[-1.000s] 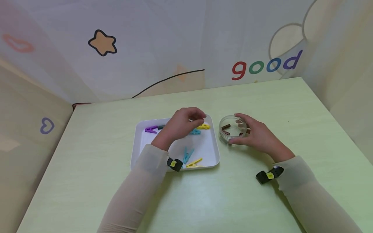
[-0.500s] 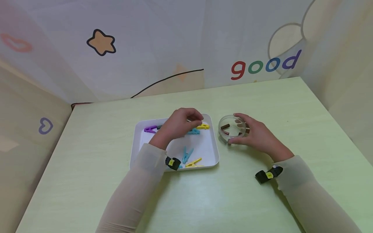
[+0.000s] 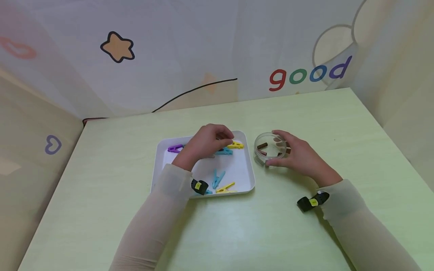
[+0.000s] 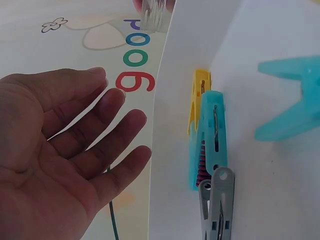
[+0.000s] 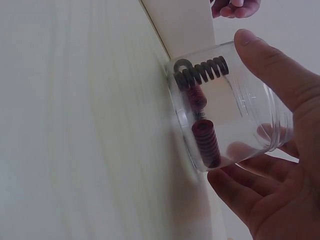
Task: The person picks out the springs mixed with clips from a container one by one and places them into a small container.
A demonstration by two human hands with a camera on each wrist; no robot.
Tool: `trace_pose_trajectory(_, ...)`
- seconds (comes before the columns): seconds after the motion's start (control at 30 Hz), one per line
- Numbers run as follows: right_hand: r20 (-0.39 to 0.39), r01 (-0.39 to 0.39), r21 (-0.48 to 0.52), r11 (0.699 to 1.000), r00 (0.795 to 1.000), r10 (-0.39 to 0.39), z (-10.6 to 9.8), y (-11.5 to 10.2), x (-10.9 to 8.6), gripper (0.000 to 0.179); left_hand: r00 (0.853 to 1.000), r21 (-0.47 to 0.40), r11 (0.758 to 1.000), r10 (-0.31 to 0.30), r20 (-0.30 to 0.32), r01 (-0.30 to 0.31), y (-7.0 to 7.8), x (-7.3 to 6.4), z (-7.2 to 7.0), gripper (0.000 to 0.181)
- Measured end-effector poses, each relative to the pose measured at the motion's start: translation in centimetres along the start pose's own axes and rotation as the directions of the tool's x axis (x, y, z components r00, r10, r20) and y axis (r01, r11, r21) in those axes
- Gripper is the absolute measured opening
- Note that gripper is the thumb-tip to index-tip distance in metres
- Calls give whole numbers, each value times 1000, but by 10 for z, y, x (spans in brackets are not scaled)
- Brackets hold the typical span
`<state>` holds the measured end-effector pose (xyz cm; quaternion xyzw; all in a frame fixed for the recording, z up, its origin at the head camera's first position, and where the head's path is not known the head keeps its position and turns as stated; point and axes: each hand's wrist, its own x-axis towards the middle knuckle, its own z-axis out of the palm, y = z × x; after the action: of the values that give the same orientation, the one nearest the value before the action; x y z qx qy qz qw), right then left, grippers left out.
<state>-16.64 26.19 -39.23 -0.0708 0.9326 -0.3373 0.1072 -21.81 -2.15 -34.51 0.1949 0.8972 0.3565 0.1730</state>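
My left hand (image 3: 207,142) hovers over the back of a white tray (image 3: 237,169), its fingers loosely bent and holding nothing in the left wrist view. Below it lie a cyan clothespin (image 4: 216,130) with a dark red spring (image 4: 202,165) in it, a yellow clothespin (image 4: 201,90) and a grey clothespin (image 4: 222,200). My right hand (image 3: 303,156) grips a clear round jar (image 5: 227,107), thumb on one side and fingers on the other. Inside the jar are a dark spring (image 5: 200,72) and reddish springs (image 5: 206,142). The jar's base is at the table top.
A purple clothespin (image 3: 174,148) lies at the tray's back left, partly beside my left wrist. At the tray's front are another cyan clothespin (image 3: 218,179) and another yellow clothespin (image 3: 225,188). The pale green table (image 3: 257,229) meets a printed cloth (image 3: 203,45) behind.
My left hand has drifted slightly left over the tray, covering the dark spring beside the purple clothespin. The right hand and jar have stayed in place.
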Motion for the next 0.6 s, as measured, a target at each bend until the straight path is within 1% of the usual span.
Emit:
trace_pose_trajectory(0.27, 2, -3, 0, 1000, 1000, 3, -1, -1, 0, 106, 999, 7, 999, -39, 29, 39, -3, 2, -1, 25)
trace_pose_trajectory(0.6, 12, -12, 6, 1000, 1000, 12, -1, 0, 1, 107, 997, 28, 998, -63, 49, 62, -7, 4, -1, 25)
